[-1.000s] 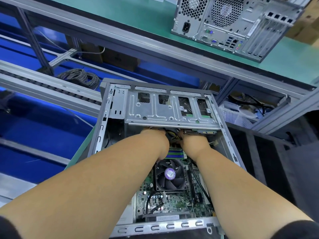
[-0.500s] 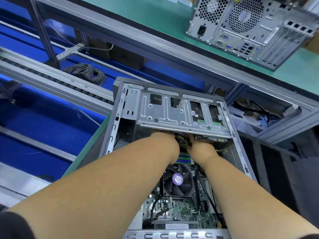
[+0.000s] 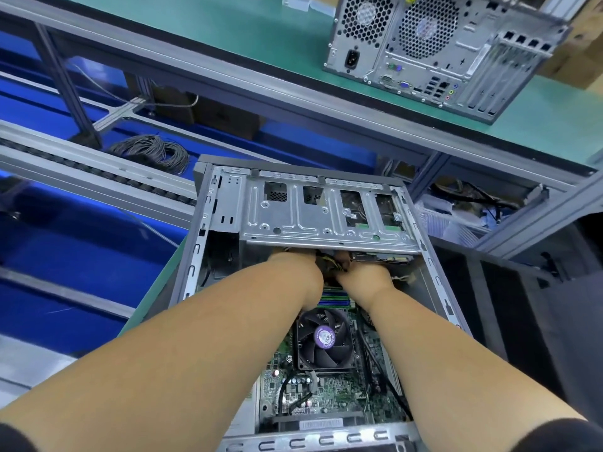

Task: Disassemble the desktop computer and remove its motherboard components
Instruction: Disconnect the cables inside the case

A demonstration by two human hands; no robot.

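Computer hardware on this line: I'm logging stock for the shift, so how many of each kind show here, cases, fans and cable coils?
Computer cases: 2, the open case being worked in and the closed tower on the green bench
Fans inside the open case: 1, the cooler fan
Cable coils: 1, the grey coil
Total: 4

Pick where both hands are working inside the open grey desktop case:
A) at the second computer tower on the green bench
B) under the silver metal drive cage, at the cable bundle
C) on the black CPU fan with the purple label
B: the left hand and right hand reach under the silver metal drive cage at the cable bundle; the black CPU fan lies untouched.
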